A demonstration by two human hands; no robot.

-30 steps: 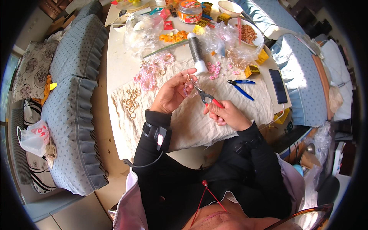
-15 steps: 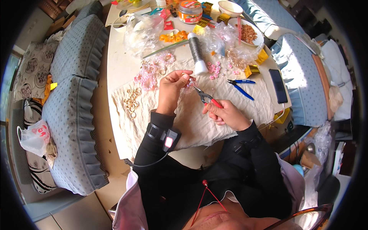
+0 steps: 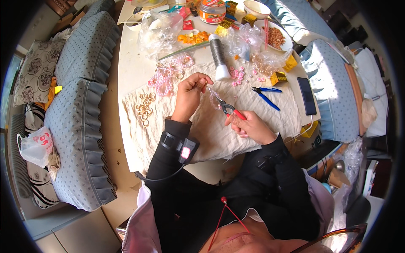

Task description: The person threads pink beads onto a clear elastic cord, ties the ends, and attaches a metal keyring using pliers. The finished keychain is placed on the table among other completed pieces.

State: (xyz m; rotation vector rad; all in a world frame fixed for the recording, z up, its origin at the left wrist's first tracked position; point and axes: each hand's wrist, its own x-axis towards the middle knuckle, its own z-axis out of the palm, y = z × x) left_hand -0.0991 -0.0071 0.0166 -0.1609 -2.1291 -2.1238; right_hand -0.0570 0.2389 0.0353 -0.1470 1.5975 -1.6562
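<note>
My right hand is closed around the red-handled pliers, whose jaws point up and left over the cloth. At the jaws hangs a small loop of clear pinkish beads. Just above and left of it, my left hand has thumb and fingers pinched together; what sits between the fingertips is too small to make out. Several gold rings lie left of that hand, and pink beaded strands lie beyond it. Blue-handled cutters rest with handles apart, right of the pliers.
Under my hands is a crumpled cream cloth. A wire spool and pink beads lie ahead. Plastic bags, a lidded jar and a bowl crowd the far side. A phone lies at the right edge.
My left hand has drawn slightly up and left, leaving a gap between its fingertips and the bead loop at the jaws. The right hand and pliers have barely moved.
</note>
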